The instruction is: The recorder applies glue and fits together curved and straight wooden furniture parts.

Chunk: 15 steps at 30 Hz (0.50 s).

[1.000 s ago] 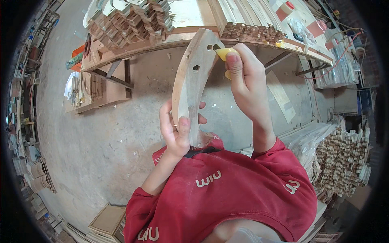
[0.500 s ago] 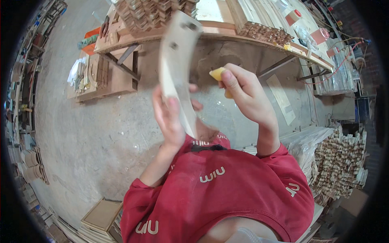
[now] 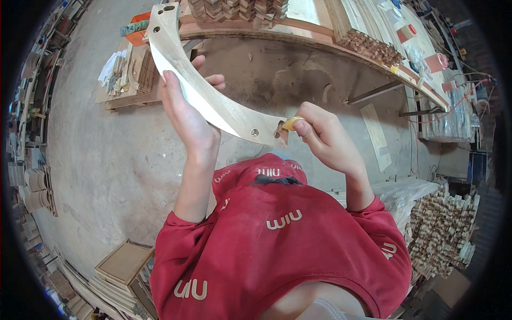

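Observation:
A curved wooden piece (image 3: 205, 88), pale and smooth, slants from upper left to lower right in front of me. Holes and slots are cut through both its ends. My left hand (image 3: 188, 114) grips it near the middle, thumb on the outer edge and fingertips showing past the inner curve. Between the thumb and curled fingers of my right hand (image 3: 328, 136) is a small folded piece of yellow sandpaper (image 3: 292, 124). Its tip meets the slotted lower-right end of the wood. The rest of the sandpaper is hidden in my fingers.
Beyond my hands stands a workbench (image 3: 314, 49) bearing stacked wooden strips (image 3: 240, 9). A low pallet (image 3: 128, 98) with wood pieces lies on the floor at far left. Bundled wood (image 3: 442, 229) is piled at right, and a wooden frame or box (image 3: 125, 261) sits at lower left.
The wooden piece has swung from nearly upright to a slant, its upper end going left and its lower end right. The sandpaper in my right hand, apart from it before, now meets its end.

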### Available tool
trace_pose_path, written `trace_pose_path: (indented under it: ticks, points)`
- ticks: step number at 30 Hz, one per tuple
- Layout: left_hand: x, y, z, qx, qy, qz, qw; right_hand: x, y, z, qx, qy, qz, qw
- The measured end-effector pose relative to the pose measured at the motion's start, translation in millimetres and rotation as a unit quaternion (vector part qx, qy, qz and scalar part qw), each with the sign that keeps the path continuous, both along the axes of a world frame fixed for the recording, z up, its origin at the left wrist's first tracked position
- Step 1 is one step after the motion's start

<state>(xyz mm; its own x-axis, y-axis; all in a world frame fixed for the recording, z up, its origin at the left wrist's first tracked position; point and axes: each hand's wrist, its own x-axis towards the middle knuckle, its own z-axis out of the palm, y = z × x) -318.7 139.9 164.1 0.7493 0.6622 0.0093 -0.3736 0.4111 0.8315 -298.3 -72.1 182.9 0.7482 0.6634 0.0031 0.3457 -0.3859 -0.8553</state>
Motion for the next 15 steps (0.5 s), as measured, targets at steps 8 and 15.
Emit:
trace_pose_path:
  ticks: [8, 15]
  points:
    - [7.7, -11.3, -0.5, 0.012, 0.001, 0.006, 1.0, 6.7, -10.6, -5.5, -0.015, -0.111, -0.001, 0.994]
    - [30.7, -36.5, 1.4, 0.029, 0.046, -0.02, 0.998, 20.0, -31.6, -7.6, -0.028, -0.126, -0.047, 0.991]
